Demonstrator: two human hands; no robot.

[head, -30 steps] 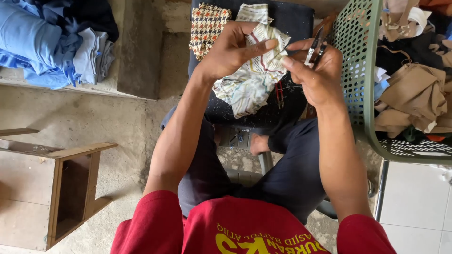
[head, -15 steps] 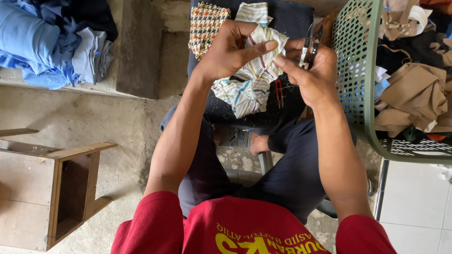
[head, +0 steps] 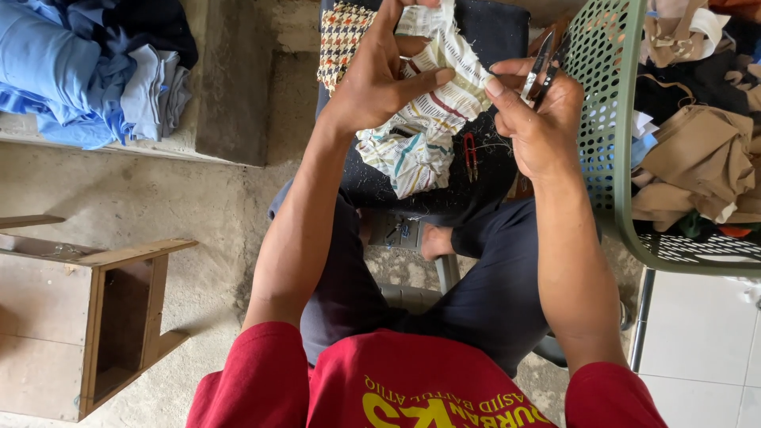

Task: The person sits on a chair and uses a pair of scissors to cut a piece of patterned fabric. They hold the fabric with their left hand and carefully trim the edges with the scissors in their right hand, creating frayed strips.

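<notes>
1. Head view, hands: our left hand (head: 379, 78) is closed on a bunched piece of striped cloth (head: 428, 119), thumb laid across the front and fingers wrapped behind, and holds it up over the lap. Our right hand (head: 537, 119) pinches a small pair of thread snips (head: 542, 73), thumb extended towards the cloth's edge; we cannot tell whether the blades are parted or shut.

2. Head view, where the work stands: the cloth is just beside the snips, touching the right thumb, so we judge trimming of this piece is under way, not finished. Loose threads lie on the dark fabric (head: 491, 36) spread under it.

3. Head view, surroundings: a houndstooth piece (head: 341, 40) lies just beyond the left hand. The green basket (head: 606, 135) to our right holds many tan and dark pieces. A blue stack (head: 71, 71) rests on the ledge to the left, and a wooden stool (head: 103, 317) stands below it.
</notes>
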